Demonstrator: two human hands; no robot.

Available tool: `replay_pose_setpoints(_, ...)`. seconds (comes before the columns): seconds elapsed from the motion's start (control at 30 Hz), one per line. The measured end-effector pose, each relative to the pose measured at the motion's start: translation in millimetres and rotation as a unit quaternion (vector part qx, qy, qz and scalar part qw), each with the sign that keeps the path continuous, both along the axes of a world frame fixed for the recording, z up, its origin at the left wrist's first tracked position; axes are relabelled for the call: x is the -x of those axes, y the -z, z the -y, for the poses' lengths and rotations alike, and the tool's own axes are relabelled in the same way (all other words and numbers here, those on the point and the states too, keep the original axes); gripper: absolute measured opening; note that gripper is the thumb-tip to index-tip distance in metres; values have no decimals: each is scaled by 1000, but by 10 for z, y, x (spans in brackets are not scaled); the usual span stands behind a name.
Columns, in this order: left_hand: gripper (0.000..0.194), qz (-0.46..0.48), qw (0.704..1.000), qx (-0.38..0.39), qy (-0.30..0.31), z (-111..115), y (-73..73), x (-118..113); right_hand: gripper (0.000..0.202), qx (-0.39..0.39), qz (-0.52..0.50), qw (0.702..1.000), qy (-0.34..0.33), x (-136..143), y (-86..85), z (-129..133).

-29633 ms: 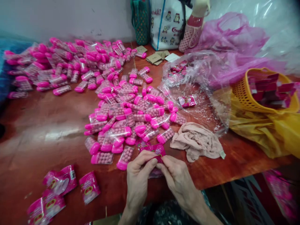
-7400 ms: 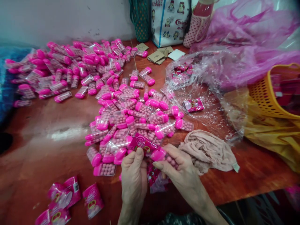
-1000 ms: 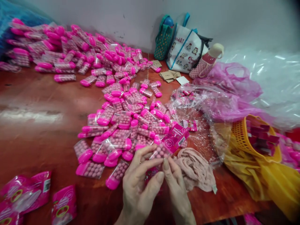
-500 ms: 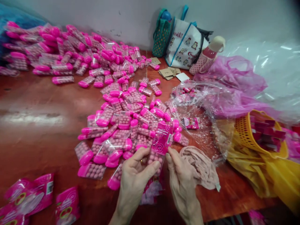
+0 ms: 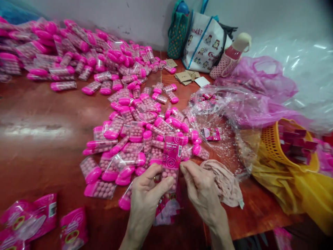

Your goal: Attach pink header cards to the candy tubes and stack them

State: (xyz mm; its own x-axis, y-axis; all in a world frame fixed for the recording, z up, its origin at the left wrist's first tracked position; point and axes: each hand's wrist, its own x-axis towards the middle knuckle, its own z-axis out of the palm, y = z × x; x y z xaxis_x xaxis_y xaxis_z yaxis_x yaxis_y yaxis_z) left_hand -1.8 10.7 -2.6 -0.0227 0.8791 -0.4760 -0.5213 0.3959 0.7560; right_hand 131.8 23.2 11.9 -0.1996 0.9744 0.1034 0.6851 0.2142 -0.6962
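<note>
One pink-ball container [image 5: 169,175], poss. slip or torn sleeve
Your L hand [image 5: 145,198] pinches it above the tabletop [image 5: 59,139], by the loose containers [image 5: 131,159]; R hand [image 5: 201,178] tips pressed together at printed sleeve's [image 5: 171,151] edge, grip unclear. If L thumb eases, it may drop; hard R tug w/ snagged film might rip sleeve.

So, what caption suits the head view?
Left hand holding a clear plastic container of pink balls with printed pink wrapper, right hand beside it.
</note>
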Motion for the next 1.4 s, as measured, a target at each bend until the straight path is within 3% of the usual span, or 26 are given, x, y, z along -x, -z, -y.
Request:
replay_pose_setpoints(0.13,16,45,999,17,-18,-15,23,5,22,-4,-36,999,29,83,1,34)
replay_pose_setpoints(0.23,15,47,998,25,-23,-35,32,19,21,49,-128,987,84,132,50,73)
replay_pose_setpoints(0.4,15,20,999,23,-31,-54,16,-24,25,150,-385,889,197,216,216,35)
replay_pose_setpoints(0.57,18,-9,999,-3,-42,-2,91,-73,34,234,-481,795,288,378,372,87)
replay_pose_setpoints(0.67,17,-8,997,-16,-69,6,121,-72,40,235,-503,765,327,476,400,196)
replay_pose_setpoints(0.77,17,-2,996,-11,-91,-33,108,-67,40,247,-524,754,310,534,390,290)
replay_pose_setpoints(0.9,18,11,995,-7,-99,-86,89,-49,41,273,-543,755,247,546,332,327)
replay_pose_setpoints(0.97,17,17,994,-16,-103,-88,86,-32,37,257,-512,791,215,537,290,303)
replay_pose_setpoints(1.07,15,-1,995,-39,-96,-60,73,-3,27,175,-418,874,174,518,230,246)
replay_pose_setpoints(1.13,15,-21,994,-57,-95,-34,57,18,20,134,-381,901,155,510,193,222)
replay_pose_setpoints(1.3,22,-67,987,-84,-123,-6,-34,75,16,170,-397,894,123,480,94,259)
replay_pose_setpoints(1.4,16,-40,992,-62,-99,-44,-150,95,20,191,-401,889,114,435,38,307)
